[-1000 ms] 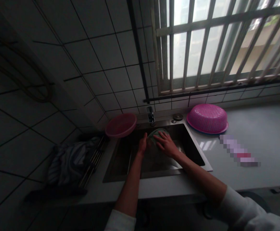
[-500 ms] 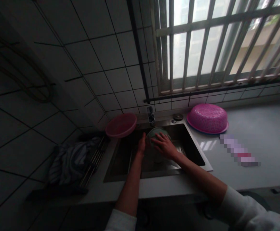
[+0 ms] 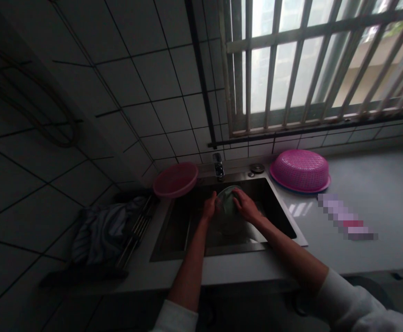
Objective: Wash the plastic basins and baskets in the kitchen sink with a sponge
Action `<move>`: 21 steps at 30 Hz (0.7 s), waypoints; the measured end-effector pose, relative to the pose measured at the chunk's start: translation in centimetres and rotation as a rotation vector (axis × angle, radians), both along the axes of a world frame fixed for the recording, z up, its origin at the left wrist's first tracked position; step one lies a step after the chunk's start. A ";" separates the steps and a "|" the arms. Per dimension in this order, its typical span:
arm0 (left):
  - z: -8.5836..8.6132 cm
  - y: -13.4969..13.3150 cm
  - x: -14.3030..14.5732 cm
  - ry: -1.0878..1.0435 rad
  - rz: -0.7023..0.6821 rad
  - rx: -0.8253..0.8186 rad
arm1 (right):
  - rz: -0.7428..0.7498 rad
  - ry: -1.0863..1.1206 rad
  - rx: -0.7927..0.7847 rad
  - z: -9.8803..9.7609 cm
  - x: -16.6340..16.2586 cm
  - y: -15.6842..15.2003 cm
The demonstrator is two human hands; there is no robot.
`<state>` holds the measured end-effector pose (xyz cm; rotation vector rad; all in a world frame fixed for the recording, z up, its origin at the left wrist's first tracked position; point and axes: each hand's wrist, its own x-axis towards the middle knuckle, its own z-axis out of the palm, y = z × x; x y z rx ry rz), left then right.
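Observation:
Over the sink [image 3: 281,216], a round dish with a pale rim [image 3: 229,188] is held tilted between my two hands; whether it is a plate or a bowl is too dim to tell. My left hand [image 3: 209,206] grips its left side, thumb up. A greenish cloth [image 3: 228,205] lies against the dish. On the right side, my right hand [image 3: 247,205] has its fingers curled over the cloth and the dish's rim. Dark shade hides the dish's lower part.
Behind the sink stands a faucet [image 3: 218,166], with a drain stopper [image 3: 257,168] to its right. A pink basin [image 3: 175,180] rests at the sink's back left corner. On the counter [image 3: 370,184] sits a magenta basket [image 3: 301,170]. Striped cloth [image 3: 106,230] lies at left.
My right hand has moved from lying spread across the dish to its right edge, with the fingers now curled. The greenish cloth shows more. My left hand has shifted slightly right.

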<state>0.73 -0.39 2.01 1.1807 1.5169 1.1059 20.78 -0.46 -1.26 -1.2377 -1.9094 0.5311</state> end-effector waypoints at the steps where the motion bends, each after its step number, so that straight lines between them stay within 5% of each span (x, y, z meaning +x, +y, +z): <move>1: 0.1 0.0 -0.1 0.019 -0.002 0.005 | 0.058 -0.063 0.046 0.1 -0.6 -0.5; 6: 0.3 0.1 -0.2 0.098 0.027 0.032 | 0.282 -0.281 0.199 1.0 -2.2 -2.4; 14: 0.4 -0.2 0.1 0.067 -0.016 0.025 | -0.092 -0.006 -0.047 -0.9 0.6 1.1; 21: 0.5 -0.3 0.1 0.120 -0.027 0.118 | 0.173 -0.274 0.192 0.7 -2.3 -2.7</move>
